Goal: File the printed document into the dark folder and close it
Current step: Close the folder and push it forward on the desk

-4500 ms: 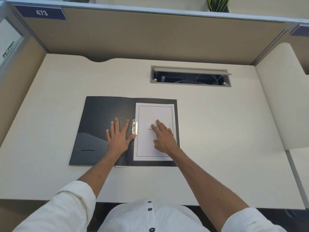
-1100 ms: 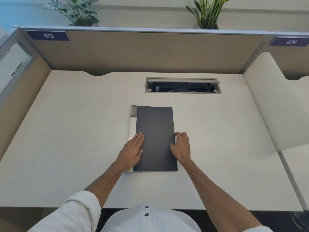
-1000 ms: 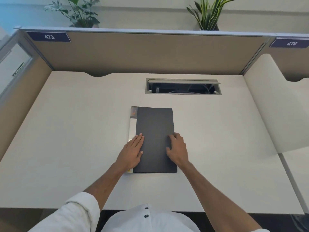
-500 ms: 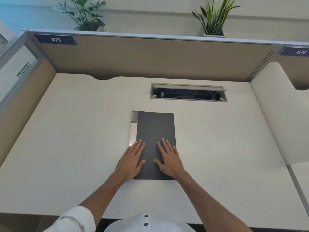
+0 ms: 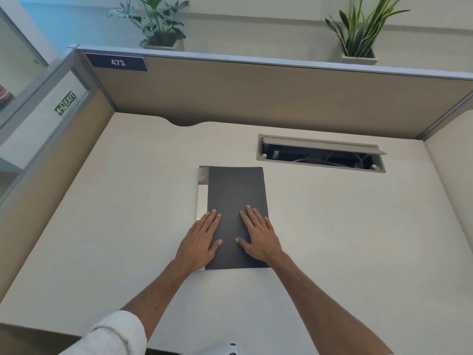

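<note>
The dark folder [image 5: 236, 213] is seen lying shut on the pale bench [image 5: 102, 226], in front of the open cable hatch [image 5: 321, 156], with a light spine strip showing along its left edge. The left hand [image 5: 202, 240] and the right hand [image 5: 258, 238] are laid flat on the lower half of the cover, fingers spread and nothing clasped in either grip. The printed document is not visible; it is judged to be inside, so the filing and closing appear done, and only a last pressing-down or release seems left. Compared with a second ago, the right hand has been moved from the folder's right edge onto the cover, beside the left hand, while the folder itself has stayed where it was. Four and a half seconds ago the folder was open, the sheet exposed on its right half.
</note>
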`<state>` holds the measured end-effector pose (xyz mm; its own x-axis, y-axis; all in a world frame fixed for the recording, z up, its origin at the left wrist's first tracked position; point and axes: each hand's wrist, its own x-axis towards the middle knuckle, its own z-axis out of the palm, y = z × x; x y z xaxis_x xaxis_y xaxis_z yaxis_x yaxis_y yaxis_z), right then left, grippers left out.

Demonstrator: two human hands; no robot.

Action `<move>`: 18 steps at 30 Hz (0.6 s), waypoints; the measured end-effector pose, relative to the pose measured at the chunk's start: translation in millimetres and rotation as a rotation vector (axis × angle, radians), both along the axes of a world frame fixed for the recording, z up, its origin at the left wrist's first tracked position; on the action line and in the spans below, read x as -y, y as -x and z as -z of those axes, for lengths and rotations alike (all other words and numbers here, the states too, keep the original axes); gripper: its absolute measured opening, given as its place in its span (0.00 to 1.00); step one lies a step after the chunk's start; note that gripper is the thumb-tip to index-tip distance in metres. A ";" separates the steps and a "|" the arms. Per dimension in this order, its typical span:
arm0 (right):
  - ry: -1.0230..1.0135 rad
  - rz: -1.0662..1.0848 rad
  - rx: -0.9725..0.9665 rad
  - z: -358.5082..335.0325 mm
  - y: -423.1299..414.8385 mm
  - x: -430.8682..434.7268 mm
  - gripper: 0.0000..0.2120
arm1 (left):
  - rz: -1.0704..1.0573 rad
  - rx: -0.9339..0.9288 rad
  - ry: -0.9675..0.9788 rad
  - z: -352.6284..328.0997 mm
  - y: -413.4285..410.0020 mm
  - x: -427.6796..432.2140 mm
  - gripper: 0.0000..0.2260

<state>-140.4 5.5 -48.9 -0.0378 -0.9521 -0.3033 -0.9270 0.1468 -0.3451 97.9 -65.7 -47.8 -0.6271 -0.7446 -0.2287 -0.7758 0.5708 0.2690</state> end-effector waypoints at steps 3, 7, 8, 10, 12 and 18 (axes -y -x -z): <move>0.012 -0.015 0.009 2.2 -6.7 20.5 0.42 | -0.019 -0.005 0.005 1.1 -7.2 17.2 0.35; 0.039 -0.022 0.021 5.7 -12.1 49.1 0.42 | -0.030 -0.018 0.013 5.8 -17.4 44.8 0.35; 0.040 -0.022 0.023 6.6 -12.9 56.4 0.42 | -0.032 -0.021 0.014 6.6 -19.0 52.1 0.35; 0.044 -0.019 0.030 8.3 -14.7 71.2 0.42 | -0.033 -0.020 0.012 6.7 -20.7 67.0 0.35; 0.054 -0.011 0.037 10.2 -15.6 86.2 0.42 | -0.034 -0.027 0.008 5.7 -20.6 82.9 0.35; 0.069 0.043 0.046 12.4 -11.6 124.6 0.42 | -0.010 -0.036 0.001 3.5 -11.7 131.4 0.35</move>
<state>-128.8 -119.1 -61.3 -0.0668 -0.9687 -0.2393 -0.9032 0.1606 -0.3980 109.6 -197.1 -51.3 -0.6277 -0.7509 -0.2054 -0.7712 0.5636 0.2960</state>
